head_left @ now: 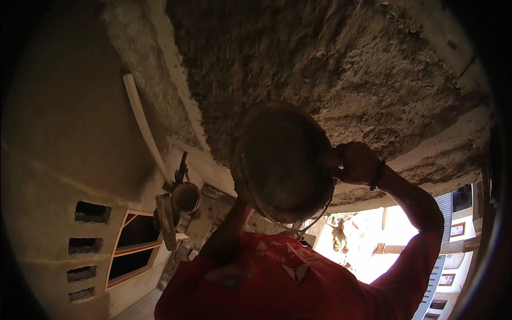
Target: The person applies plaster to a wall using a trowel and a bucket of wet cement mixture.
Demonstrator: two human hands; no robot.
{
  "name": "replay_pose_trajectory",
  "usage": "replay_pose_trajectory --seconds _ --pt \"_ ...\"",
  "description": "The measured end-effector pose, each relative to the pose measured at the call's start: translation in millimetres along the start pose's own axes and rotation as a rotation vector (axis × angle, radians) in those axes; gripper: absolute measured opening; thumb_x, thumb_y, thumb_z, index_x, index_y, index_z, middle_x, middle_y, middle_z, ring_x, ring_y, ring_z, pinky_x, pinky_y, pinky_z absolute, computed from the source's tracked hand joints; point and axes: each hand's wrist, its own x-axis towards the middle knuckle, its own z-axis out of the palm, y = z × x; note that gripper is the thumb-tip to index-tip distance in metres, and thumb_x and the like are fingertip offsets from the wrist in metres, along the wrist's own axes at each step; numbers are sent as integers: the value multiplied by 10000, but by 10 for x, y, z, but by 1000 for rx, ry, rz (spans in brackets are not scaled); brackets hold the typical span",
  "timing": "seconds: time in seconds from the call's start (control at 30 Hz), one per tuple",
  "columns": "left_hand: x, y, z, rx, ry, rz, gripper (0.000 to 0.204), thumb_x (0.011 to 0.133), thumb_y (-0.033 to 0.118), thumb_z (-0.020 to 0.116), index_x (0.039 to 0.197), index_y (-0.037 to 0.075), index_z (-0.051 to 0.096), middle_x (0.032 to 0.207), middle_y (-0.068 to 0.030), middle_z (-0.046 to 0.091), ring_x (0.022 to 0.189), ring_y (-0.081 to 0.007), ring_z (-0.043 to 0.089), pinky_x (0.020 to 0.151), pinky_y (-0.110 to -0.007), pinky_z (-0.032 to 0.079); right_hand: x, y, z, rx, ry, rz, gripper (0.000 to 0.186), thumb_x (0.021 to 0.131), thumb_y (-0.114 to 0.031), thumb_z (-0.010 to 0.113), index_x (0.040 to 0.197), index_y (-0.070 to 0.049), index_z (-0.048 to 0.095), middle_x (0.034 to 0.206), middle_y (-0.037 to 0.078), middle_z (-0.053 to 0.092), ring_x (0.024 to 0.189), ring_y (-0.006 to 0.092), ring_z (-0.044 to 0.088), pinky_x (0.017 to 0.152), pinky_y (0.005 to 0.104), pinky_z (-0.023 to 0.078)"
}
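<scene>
A dark round bucket point(280, 160) is held up in front of my chest, its wide round face toward me and its thin handle hanging below. At its right rim is my right hand point(356, 162), the fingers curled closed against the edge. My left forearm point(232, 226) rises to the lower left of the bucket. The left hand itself is hidden behind the bucket, so its fingers do not show. Deep shadow keeps me from telling what the bucket contains. Beyond it spreads a rough, coarsely plastered surface point(394, 74).
On the left, a long pale wooden plank point(141, 120) leans near the wall. Another bucket point(186, 197) stands beside a short board point(166, 221). The left wall has a wood-framed window point(133, 248) and several rectangular openings point(85, 245). Bright daylight enters at the lower right.
</scene>
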Motion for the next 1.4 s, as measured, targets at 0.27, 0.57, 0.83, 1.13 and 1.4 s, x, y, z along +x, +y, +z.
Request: replay_pose_trajectory --seconds 0.27,0.57,0.83,1.13,1.4 --pt "-71 26 51 20 2 36 673 915 594 446 1417 148 402 1240 -94 554 1102 -251 551 909 -439 449 -234 77 86 234 243 -16 281 863 -334 647 1081 -158 667 877 77 710 796 261 694 705 395 554" --pt "-194 -265 75 30 12 62 675 914 597 443 1418 150 401 1247 -94 551 1110 -254 546 915 -442 447 -356 220 29 178 364 -75 208 835 -237 680 1008 -124 656 833 57 704 748 242 694 640 357 549" --pt "-267 -614 219 41 40 98 677 913 599 441 1420 151 400 1253 -94 547 1117 -256 542 920 -444 445 -610 446 -123 217 387 -88 155 834 -188 672 961 -105 644 806 60 692 724 241 688 618 359 548" --pt "-360 -481 270 52 61 144 679 912 602 439 1421 153 399 1260 -94 544 1125 -258 537 926 -447 442 -668 370 -465 109 341 -151 253 776 -187 731 987 -88 633 897 79 666 727 263 674 641 374 545" --pt "-523 -168 160 54 92 193 682 911 604 436 1422 155 397 1266 -94 540 1132 -260 533 931 -450 440 -446 -33 -1211 214 357 -220 221 785 -206 724 961 -97 646 864 55 632 706 234 662 611 341 537"
